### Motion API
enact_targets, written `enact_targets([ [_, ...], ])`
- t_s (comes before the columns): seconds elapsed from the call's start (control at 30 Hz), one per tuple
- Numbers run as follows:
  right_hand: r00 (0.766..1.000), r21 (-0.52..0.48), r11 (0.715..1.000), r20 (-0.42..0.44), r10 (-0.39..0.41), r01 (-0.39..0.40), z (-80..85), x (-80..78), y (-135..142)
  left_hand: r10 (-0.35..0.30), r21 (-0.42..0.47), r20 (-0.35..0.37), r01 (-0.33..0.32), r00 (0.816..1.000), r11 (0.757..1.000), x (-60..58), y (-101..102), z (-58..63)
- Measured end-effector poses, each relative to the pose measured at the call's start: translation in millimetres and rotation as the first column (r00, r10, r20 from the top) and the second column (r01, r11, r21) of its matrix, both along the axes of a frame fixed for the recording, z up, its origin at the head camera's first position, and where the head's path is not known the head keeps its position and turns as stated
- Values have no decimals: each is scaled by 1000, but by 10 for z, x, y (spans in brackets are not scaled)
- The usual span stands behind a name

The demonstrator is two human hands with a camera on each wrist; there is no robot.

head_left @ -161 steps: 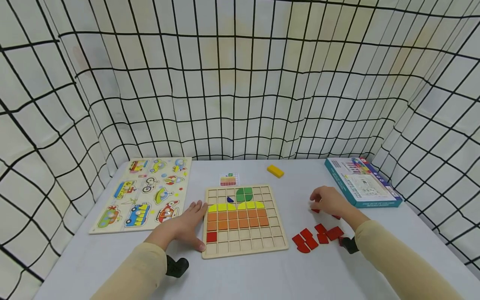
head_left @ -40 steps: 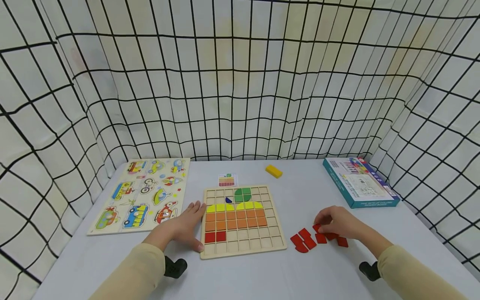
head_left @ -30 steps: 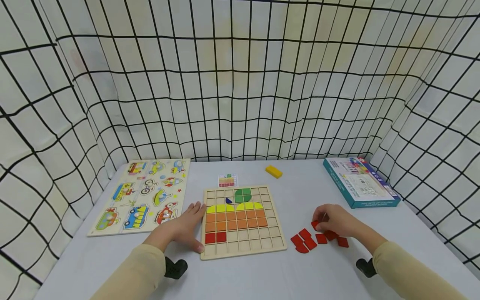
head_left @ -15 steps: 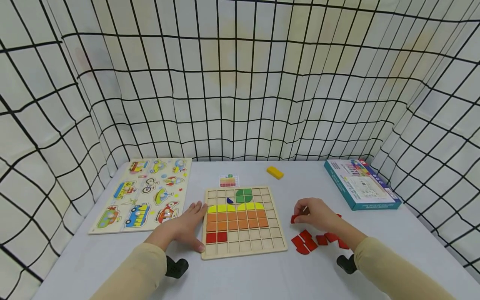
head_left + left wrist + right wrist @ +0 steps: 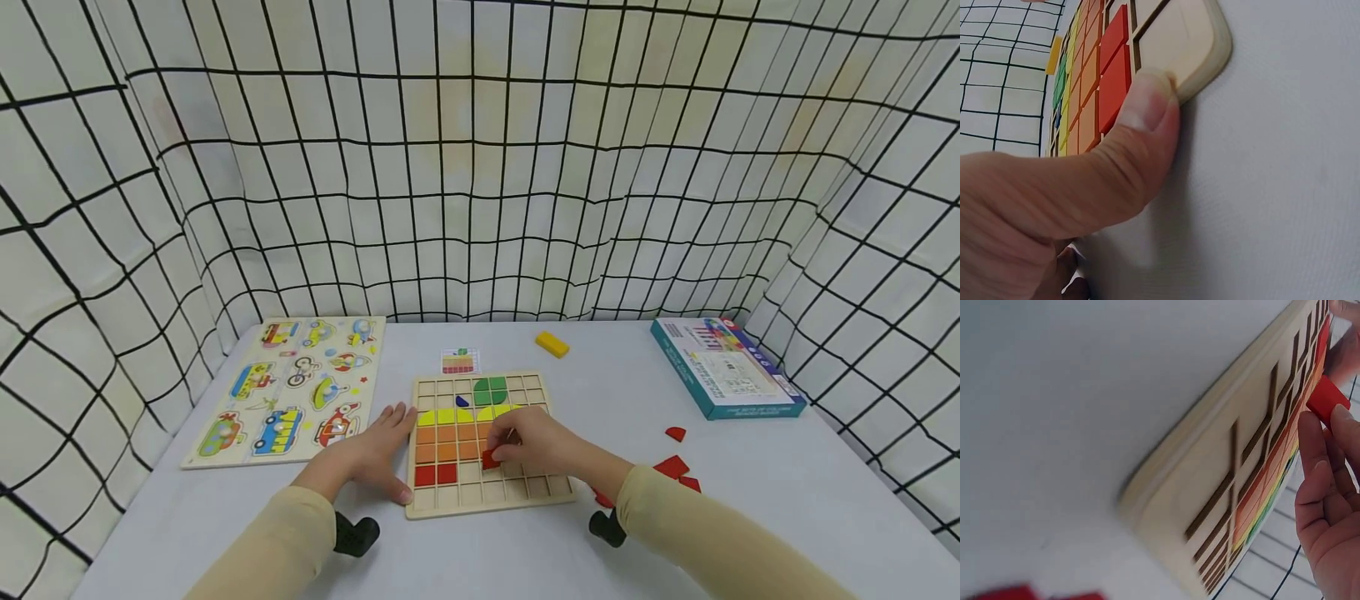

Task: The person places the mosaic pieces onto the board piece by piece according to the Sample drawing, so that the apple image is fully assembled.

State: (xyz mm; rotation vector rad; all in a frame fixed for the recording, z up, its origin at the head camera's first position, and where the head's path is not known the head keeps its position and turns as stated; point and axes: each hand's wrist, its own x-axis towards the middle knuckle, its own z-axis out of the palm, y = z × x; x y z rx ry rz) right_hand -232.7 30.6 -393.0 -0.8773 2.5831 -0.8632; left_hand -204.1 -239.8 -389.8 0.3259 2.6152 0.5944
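- The right hand's (image 5: 538, 440) fingers and thumb pinch a red tile (image 5: 491, 459), which lies at the fingertips, on the hand's left.
- The tile is over the grid board (image 5: 468, 497), tilted in the right wrist view; whether it touches is unclear. It looks roughly square, so no long axis stands out.
- Two red squares (image 5: 436, 474) sit at the left end of one grid board row; the tile is to their right, a bare cell showing between.
- The left hand (image 5: 375, 454), farther from the tile, has extended fingers along the grid board's left edge, thumb touching its near corner, nothing grasped.
- Right of the grid board, loose red pieces (image 5: 671, 467) lie on the tabletop (image 5: 465, 558), partly hidden by the right sleeve (image 5: 697, 517).
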Motion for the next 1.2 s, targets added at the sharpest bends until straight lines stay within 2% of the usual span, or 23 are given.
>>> enact_targets([
  [0.2, 1000, 44, 999, -3, 9, -9, -34, 53, -206, -4, -10, -1, 4, 1000, 1000, -10, -6, -22],
  [0.43, 1000, 50, 999, -11, 7, -7, -28, 95, -293, -11, -9, -6, 11, 1000, 1000, -3, -22, -20],
  [0.6, 999, 78, 997, -18, -27, 29, -44, 120, -342, -18, -2, -8, 18, 1000, 1000, 0, -28, -20],
  [0.8, 997, 117, 992, -58, -50, 56, -96, 125, -380, -13, -1, -7, 13, 1000, 1000, -11, -27, -36],
  [1.2, 989, 144, 989, -148, -17, 38, -112, 144, -394, -12, 1, -7, 12, 1000, 1000, 1, -18, -14],
])
